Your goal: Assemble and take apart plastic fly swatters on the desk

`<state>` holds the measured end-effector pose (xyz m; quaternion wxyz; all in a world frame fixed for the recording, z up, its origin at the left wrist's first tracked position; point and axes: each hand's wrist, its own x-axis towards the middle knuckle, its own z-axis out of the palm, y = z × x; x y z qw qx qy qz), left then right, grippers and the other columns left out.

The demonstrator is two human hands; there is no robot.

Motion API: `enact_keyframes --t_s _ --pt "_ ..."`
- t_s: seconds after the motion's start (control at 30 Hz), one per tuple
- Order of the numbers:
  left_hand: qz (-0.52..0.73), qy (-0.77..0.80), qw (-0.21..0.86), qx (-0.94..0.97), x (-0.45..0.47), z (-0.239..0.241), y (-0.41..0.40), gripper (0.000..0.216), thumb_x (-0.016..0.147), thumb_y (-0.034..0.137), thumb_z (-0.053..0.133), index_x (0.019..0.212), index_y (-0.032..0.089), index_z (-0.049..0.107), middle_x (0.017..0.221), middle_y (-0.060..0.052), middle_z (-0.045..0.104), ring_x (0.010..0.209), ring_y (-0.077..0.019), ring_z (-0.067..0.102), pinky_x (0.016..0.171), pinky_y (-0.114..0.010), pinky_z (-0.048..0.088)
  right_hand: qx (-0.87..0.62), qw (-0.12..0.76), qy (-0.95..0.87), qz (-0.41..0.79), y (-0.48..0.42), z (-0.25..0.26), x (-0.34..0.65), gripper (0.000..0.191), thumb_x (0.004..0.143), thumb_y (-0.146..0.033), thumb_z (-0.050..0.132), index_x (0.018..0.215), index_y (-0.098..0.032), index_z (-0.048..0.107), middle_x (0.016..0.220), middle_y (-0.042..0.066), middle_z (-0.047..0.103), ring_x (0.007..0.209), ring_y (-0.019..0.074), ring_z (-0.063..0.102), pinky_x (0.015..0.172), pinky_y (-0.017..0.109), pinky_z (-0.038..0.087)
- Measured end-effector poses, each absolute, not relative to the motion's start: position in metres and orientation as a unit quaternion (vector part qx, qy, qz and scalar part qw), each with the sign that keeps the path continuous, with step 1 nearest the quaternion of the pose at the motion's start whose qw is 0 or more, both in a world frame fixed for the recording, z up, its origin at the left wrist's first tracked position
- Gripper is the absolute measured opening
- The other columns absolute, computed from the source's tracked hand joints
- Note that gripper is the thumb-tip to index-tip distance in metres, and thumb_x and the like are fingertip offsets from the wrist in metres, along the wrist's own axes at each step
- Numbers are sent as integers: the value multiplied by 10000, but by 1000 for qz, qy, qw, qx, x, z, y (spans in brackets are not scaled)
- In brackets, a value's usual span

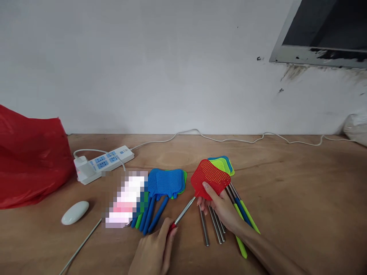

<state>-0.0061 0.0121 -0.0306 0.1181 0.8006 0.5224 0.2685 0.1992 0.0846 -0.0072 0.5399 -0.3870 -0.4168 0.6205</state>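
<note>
Red fly swatter: held up over the counter (pixel 286 214) between the two hands, near the middle; the mesh head of the red fly swatter (pixel 212 176) tilts toward the upper right, its metal shaft (pixel 185 211) running down and left to a red handle (pixel 172 227).
Left hand (pixel 155 246): fingers clenched around the red handle — thumb and forefinger near the end of the shaft.
Right hand (pixel 219 206): grasping the lower part of the mesh head, thumb on its front, other fingers curled beneath.
Blue fly swatters (pixel 168 182): stacked left of the red one, a green edge showing behind; their handles, mostly blue with some green, point down and left.
Yellow-green fly swatter (pixel 222 165): partly behind the red head, overlapping a blue one; handles in both colours slant down past the right wrist.
Metal rods (pixel 204 226): several below the right hand, upper ends hidden.
Power strip (pixel 123 153): back left, a white plug (pixel 83 166) in its near end — a white cord (pixel 223 140) trails along the wall.
Pixelated patch (pixel 126 200): beside the blue handles, contents unreadable.
White oval thing (pixel 75 212): left of that patch.
Red bag (pixel 31 156): far left.
</note>
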Motion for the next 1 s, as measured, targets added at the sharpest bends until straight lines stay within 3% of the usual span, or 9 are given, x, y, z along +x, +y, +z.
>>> enact_keyframes --t_s 0.33,0.5,0.7,0.83,0.93,1.0 --pt "282 510 81 809 -6 -35 13 288 1071 310 241 926 251 483 588 32 689 465 -207 695 409 -244 405 -390 526 -443 612 86 -12 201 442 787 -593 699 675 -172 622 533 11 625 424 120 527 360 219 415" --pt "287 509 105 805 -5 -32 12 255 1057 280 265 919 254 478 617 26 694 510 -212 709 432 -245 411 -387 523 -412 638 85 -7 200 440 746 -596 737 734 -166 649 544 8 637 429 117 530 362 210 398" --pt "278 515 158 795 -4 -21 10 226 1043 281 309 932 258 505 699 14 715 618 -214 732 501 -241 473 -376 477 -440 662 78 -6 199 387 725 -530 788 790 -152 728 652 30 667 550 128 584 449 218 462" --pt "315 495 153 795 -6 -17 8 189 1042 335 360 1078 261 530 858 -12 755 768 -203 759 613 -225 547 -376 501 -435 647 80 -6 201 375 703 -516 809 802 -166 716 750 45 705 620 147 621 471 221 492" --pt "345 475 129 799 -8 -16 7 222 1045 355 364 1183 275 518 996 -25 761 896 -191 757 716 -217 569 -387 538 -406 629 86 -4 206 429 714 -576 773 757 -172 638 683 31 702 496 112 571 406 196 452" --pt "347 473 123 801 -8 -16 7 223 1048 355 356 1186 285 516 969 -11 765 858 -189 762 686 -220 572 -421 552 -408 593 92 -3 213 471 738 -635 715 737 -183 579 584 3 664 392 81 489 351 178 395"
